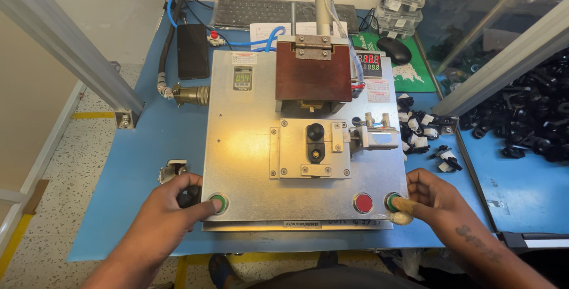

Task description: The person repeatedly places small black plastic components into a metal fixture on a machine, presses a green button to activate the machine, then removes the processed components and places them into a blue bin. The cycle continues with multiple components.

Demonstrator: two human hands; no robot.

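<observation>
- Left hand [169,206]: thumb pressed on the round green push-button at the near-left corner [219,202] of the flat grey metal press plate [243,147]; the fingers curl round a small black part [189,196] just off the plate's left edge.
- Right hand [430,197]: thumb, wrapped in a whitish cot, on the matching round green push-button at the near-right corner [392,201]. Hands well apart, one at each corner.
- Small black plastic piece [315,132] sits in the square metal fixture [311,148] mid-plate, below the brown hinged press head [313,71].
- Risk: the piece may not be seated squarely and could be crushed or skewed; seating probably fine, but glare hides the detail.
- Risk: the right thumb lies near the round red button [363,202]; a slip could strike it.
- Around: heap of black-and-white clips [422,128] right of the fixture, black phone [192,51] far left, black mouse [394,50] far right. Nothing lies between head and fixture.
</observation>
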